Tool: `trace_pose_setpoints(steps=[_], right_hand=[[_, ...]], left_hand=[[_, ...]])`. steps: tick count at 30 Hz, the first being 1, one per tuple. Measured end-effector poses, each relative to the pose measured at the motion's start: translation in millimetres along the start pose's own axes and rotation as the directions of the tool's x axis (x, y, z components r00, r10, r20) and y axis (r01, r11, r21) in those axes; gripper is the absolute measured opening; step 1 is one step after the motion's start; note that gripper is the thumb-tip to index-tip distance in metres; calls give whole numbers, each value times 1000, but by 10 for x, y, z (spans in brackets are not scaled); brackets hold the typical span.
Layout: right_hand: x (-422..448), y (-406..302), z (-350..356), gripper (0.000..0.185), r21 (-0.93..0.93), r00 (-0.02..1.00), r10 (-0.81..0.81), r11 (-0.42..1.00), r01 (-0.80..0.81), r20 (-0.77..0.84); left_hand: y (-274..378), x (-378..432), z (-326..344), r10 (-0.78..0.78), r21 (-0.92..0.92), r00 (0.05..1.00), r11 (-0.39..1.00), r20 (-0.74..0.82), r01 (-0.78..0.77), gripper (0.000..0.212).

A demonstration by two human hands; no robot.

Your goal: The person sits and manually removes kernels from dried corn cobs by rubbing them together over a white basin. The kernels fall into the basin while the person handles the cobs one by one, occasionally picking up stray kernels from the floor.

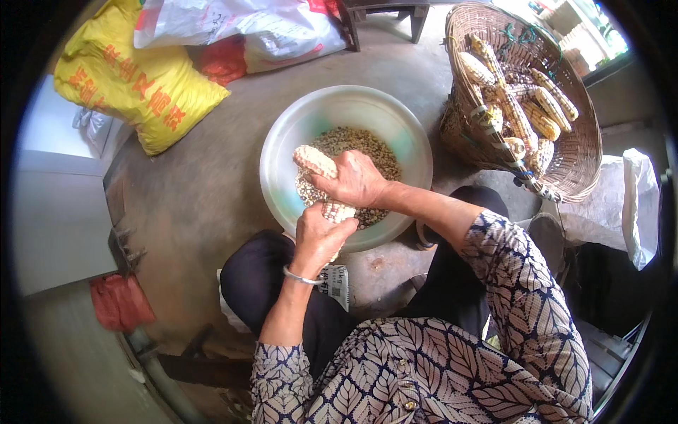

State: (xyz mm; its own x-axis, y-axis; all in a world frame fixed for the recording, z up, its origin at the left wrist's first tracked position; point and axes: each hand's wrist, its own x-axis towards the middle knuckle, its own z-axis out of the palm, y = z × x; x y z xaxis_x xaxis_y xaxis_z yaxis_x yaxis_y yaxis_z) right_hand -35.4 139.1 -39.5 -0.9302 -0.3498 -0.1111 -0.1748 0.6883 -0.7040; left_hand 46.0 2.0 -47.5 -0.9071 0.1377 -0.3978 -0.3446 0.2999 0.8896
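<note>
Over a pale plastic basin (pixel 413 132) on the floor, my right hand (pixel 355 179) grips a stripped corncob (pixel 313 160) whose end sticks out towards the upper left. Just below and to the left, my left hand (pixel 319 238) is closed around an ear of corn (pixel 339 211) that bears pale and purple kernels. The two hands are close together, and the cob in the right hand seems to meet the ear, though the contact is hidden by fingers. Loose mixed kernels (pixel 365 140) cover the bottom of the basin.
A wicker basket (pixel 580 159) holding several ears of corn stands at the upper right, by a white sack (pixel 598 212). Yellow (pixel 143 90) and white sacks (pixel 212 21) lie at the upper left, near a dark wooden stool (pixel 384 8). A red bag (pixel 122 302) lies at left.
</note>
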Motion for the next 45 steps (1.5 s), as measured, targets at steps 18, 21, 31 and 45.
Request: trace_pose_setpoints(steps=[18, 21, 31, 45], right_hand=[[45, 175, 11, 56, -228, 999, -9, 974, 17, 34], [162, 201, 29, 54, 30, 952, 294, 956, -293, -82], [-111, 245, -182, 54, -12, 938, -290, 955, 298, 187], [298, 124, -257, 50, 440, 968, 35, 886, -146, 250]], left_hand=[[96, -23, 95, 25, -171, 989, 985, 147, 0, 22], [92, 42, 167, 224, 524, 974, 835, -44, -168, 35], [209, -73, -32, -109, -371, 961, 907, 253, 200, 21], [198, -7, -9, 166, 379, 973, 920, -162, -94, 38]])
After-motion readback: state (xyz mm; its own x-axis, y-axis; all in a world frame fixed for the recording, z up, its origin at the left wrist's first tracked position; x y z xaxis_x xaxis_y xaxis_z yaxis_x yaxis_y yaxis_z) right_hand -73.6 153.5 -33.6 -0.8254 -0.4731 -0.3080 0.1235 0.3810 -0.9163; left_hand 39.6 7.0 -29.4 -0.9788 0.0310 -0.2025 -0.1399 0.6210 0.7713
